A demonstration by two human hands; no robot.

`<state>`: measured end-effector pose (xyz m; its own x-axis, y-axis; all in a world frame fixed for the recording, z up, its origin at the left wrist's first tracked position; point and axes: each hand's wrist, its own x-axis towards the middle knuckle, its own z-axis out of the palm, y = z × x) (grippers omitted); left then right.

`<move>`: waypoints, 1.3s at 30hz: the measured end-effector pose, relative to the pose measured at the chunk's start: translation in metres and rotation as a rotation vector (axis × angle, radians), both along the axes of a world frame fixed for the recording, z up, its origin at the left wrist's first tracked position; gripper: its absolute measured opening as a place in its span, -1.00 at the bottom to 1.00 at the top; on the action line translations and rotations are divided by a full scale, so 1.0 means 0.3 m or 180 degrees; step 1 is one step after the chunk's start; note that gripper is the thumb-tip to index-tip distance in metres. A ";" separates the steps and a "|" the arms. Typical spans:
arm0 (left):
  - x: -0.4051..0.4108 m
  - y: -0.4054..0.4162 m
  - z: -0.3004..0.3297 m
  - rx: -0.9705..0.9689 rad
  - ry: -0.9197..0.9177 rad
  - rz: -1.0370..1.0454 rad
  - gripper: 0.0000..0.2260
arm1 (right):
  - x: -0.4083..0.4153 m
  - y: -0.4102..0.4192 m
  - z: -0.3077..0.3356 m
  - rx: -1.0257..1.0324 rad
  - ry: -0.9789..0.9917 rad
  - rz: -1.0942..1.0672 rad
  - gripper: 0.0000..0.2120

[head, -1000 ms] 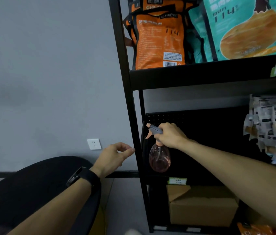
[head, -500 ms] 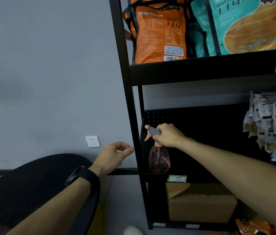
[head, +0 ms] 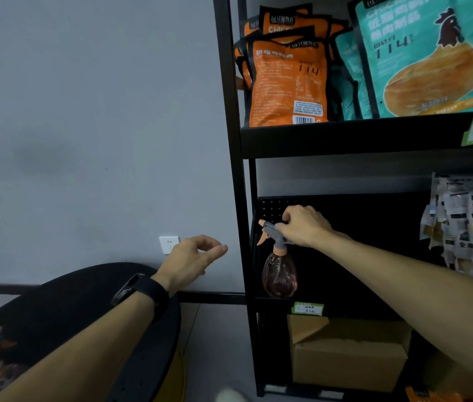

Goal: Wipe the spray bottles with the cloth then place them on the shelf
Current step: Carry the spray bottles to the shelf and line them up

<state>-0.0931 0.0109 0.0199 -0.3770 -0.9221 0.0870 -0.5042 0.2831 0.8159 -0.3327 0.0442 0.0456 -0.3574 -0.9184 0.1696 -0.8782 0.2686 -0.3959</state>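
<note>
- My right hand (head: 305, 226) has its fingers curled over the grey spray head of the spray bottle (head: 279, 274), gripping it from the top and back. The bottle hangs straight down from that grip, so what I am carrying lies directly below my fingers.
- The bottle's long axis runs upright. Its nozzle and orange trigger point left, toward the shelf's (head: 345, 137) black left upright.
- The bottle sits at the left end of the middle tier, close to the front left corner. Its rounded base is at, or just above, the tier's front edge; I cannot tell whether it already touches down.
- I judge the coming move to be a short lowering and a release, so what matters is keeping the body plumb under the grip. A tilt would let that rounded base rock.
- My left hand (head: 193, 258) is well apart from the bottle, outside the shelf to the left of the upright. Its fingers are loosely curled and it has hold of nothing. The right hand is the nearer one by far.
- The bottle's body is translucent, pinkish and egg-shaped. It has an orange collar at the neck, a grey head above, and an orange nozzle tip. I cannot tell whether there is liquid inside.
- No cloth shows here.
- The tier above carries orange packets (head: 286, 82). A cardboard box (head: 348, 355) sits on the tier below.
</note>
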 end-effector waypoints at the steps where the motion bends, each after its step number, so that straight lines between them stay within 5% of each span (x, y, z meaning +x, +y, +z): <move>1: 0.008 0.010 0.015 -0.0027 0.0010 0.0018 -0.76 | 0.004 0.016 0.018 -0.0020 0.0018 -0.0015 -0.76; 18: 0.385 0.208 0.226 -0.0416 0.0104 0.0664 -0.78 | 0.360 0.101 0.218 -0.0137 -0.0112 0.0869 -0.74; 39: 1.250 0.378 -0.069 -0.0134 -0.0031 0.2198 -0.88 | 1.357 -0.063 -0.093 0.0549 -0.0068 0.2510 -0.83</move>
<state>0.2818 0.1243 -0.0009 0.2945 -0.9471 0.1276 -0.5877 -0.0741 0.8057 0.0743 0.0253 0.0176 0.4053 -0.9142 0.0030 -0.8274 -0.3682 -0.4241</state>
